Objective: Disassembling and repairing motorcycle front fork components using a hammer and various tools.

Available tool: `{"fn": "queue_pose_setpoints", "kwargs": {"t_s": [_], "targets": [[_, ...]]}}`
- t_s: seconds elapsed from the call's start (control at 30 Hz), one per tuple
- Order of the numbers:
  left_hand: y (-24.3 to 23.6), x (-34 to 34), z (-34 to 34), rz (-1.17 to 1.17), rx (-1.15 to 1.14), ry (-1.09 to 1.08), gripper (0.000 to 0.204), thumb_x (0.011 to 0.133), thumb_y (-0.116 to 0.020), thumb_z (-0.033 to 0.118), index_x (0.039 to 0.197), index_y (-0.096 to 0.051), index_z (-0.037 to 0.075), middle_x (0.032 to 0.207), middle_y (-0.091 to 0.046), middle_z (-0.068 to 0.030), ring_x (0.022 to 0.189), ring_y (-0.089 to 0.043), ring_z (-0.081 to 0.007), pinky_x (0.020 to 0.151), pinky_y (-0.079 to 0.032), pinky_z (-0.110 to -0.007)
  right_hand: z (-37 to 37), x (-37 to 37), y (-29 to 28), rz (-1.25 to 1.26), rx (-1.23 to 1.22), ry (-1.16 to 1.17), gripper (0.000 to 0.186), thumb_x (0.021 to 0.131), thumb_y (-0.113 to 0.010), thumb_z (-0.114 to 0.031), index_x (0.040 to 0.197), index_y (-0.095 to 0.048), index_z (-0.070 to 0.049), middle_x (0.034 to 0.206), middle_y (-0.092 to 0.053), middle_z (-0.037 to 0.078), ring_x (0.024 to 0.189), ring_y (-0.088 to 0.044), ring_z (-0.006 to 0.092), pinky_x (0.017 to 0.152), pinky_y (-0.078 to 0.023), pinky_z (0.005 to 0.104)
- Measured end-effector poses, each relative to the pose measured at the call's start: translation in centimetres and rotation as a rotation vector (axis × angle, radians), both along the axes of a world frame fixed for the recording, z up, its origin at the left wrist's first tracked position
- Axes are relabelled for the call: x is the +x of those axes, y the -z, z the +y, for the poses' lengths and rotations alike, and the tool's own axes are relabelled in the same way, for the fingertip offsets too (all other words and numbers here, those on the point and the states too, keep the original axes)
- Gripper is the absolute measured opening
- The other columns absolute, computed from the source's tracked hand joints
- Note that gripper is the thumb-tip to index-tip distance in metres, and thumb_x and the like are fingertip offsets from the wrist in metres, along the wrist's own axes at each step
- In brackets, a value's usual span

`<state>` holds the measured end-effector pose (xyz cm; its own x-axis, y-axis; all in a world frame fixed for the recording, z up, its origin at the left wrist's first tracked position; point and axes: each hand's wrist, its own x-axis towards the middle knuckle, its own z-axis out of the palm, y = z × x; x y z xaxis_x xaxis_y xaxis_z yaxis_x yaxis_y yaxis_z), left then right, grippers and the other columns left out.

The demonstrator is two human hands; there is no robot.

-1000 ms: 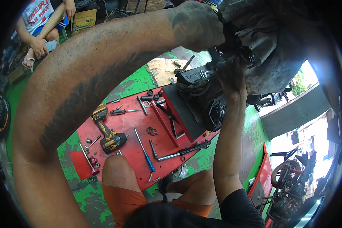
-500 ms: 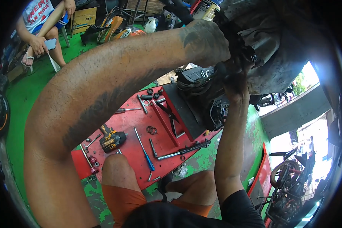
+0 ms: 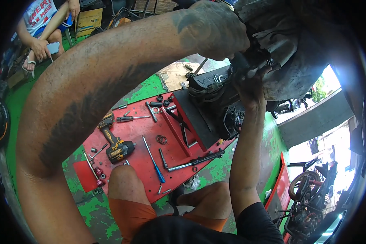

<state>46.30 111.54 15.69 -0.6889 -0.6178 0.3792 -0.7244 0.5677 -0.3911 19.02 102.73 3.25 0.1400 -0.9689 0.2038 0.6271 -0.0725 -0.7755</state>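
My left forearm arches across the view. At its end my left hand [image 3: 227, 34] is closed against dark parts at the upper right; its fingertips and whatever they hold are hidden. Just below it, my right hand [image 3: 251, 87] reaches up with its fingers wrapped round a dark, rounded part [image 3: 243, 64]. Beside both hands hangs a worn, grey-black cover [image 3: 286, 67], creased and dirty. Shadow makes the exact kind of the held part hard to tell.
Below lies a red work platform [image 3: 140, 179] with a yellow-black impact wrench [image 3: 120, 150], a blue-handled screwdriver [image 3: 158, 173], a ratchet [image 3: 191, 162] and several sockets. A seated person [image 3: 40, 44] holds a phone at upper left. A motorcycle [image 3: 309, 195] stands at the right.
My left arm has shifted up and left, with the hand raised a little from the right one. More of the platform and a cardboard sheet now show. The right hand has barely moved.
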Motion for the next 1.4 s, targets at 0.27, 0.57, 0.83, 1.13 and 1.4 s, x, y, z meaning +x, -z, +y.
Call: {"fn": "queue_pose_setpoints", "kwargs": {"t_s": [0.27, 0.57, 0.83, 1.13, 1.4], "targets": [[-1.3, -0.1, 1.6, -0.019, -0.154, 0.058, 0.020, 0.084, -0.061, 0.018, 0.094, -0.076, 0.010, 0.093, -0.074, -0.0095, 0.092, -0.072, -0.0292, 0.080, -0.057, -0.039, -0.3, -0.9, -0.5, 0.021, -0.023, -0.021, 0.026, 0.098, -0.056, -0.031, 0.112, -0.061, -0.010, 0.103, -0.064, 0.005, 0.096, -0.060, 0.0220, 0.082, -0.051, 0.0393], [-1.7, 0.3, 1.2, -0.148, -0.010, -0.021, 0.021, 0.087, -0.059, 0.019, 0.097, -0.075, 0.011, 0.100, -0.074, -0.0084, 0.096, -0.071, -0.0282, 0.082, -0.057, -0.039, -4.6, -3.8, 2.0, -1.098, 0.357, -0.839, 0.059, 0.095, -0.048, -0.057, 0.139, -0.046, -0.017, 0.132, -0.055, 0.008, 0.120, -0.051, 0.0278, 0.105, -0.039, 0.0494], [-1.1, -0.4, 0.7, -0.162, 0.027, 0.051, 0.022, 0.089, -0.056, 0.020, 0.094, -0.076, 0.011, 0.101, -0.074, -0.0083, 0.098, -0.070, -0.0245, 0.084, -0.056, -0.037, -2.6, -2.8, 0.5, -0.239, -0.191, -0.247, 0.040, 0.100, -0.047, -0.039, 0.133, -0.050, -0.018, 0.129, -0.054, 0.006, 0.120, -0.047, 0.0267, 0.101, -0.039, 0.0487], [1.9, -1.9, -2.3, 0.025, -0.017, -0.119, 0.025, 0.090, -0.065, 0.030, 0.113, -0.071, 0.023, 0.107, -0.072, -0.0012, 0.102, -0.069, -0.0227, 0.086, -0.057, -0.042, -2.9, -1.9, 1.1, -0.633, 0.038, -0.381, 0.051, 0.100, -0.046, -0.043, 0.145, -0.040, -0.019, 0.148, -0.044, 0.004, 0.140, -0.033, 0.0273, 0.113, -0.031, 0.0555], [2.7, -1.6, -2.2, 0.067, 0.078, -0.114, 0.024, 0.091, -0.065, 0.032, 0.112, -0.071, 0.022, 0.106, -0.072, -0.0028, 0.099, -0.070, -0.0266, 0.084, -0.058, -0.042, -3.5, -0.8, 0.6, 0.025, -0.143, 0.082, 0.039, 0.100, -0.050, -0.044, 0.130, -0.057, -0.021, 0.129, -0.061, 0.000, 0.124, -0.053, 0.0243, 0.106, -0.039, 0.0465]]}}
